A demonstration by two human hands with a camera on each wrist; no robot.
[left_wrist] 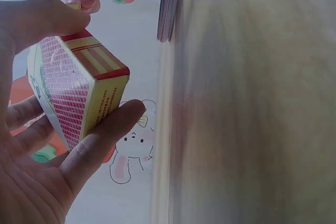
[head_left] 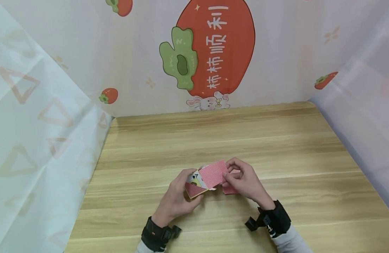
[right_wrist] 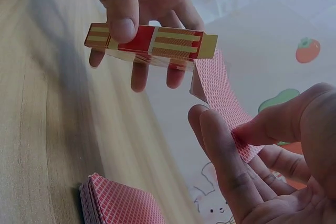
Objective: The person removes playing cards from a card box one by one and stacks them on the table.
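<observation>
My left hand [head_left: 178, 196] grips a playing card box [head_left: 193, 190], thumb on one narrow side and fingers on the other. The left wrist view shows the red and yellow box [left_wrist: 107, 95] tilted above the table. Between thumb and fingers, my right hand [head_left: 247, 181] pinches a red-backed playing card [head_left: 213, 174] at the box's end. That card [right_wrist: 223, 93] looks slightly bent in the right wrist view, one end at the box opening beside a yellow flap [right_wrist: 209, 46]. Whether more cards lie under it, I cannot tell. Below the right hand, a stack of red-backed cards [right_wrist: 128, 205] lies on the table.
The wooden table [head_left: 143, 154] extends around both hands. A printed cloth [head_left: 143, 52] hangs behind it, with pale sheets at the left [head_left: 55, 140] and right [head_left: 365, 116]. A black strap with a camera sits on each wrist.
</observation>
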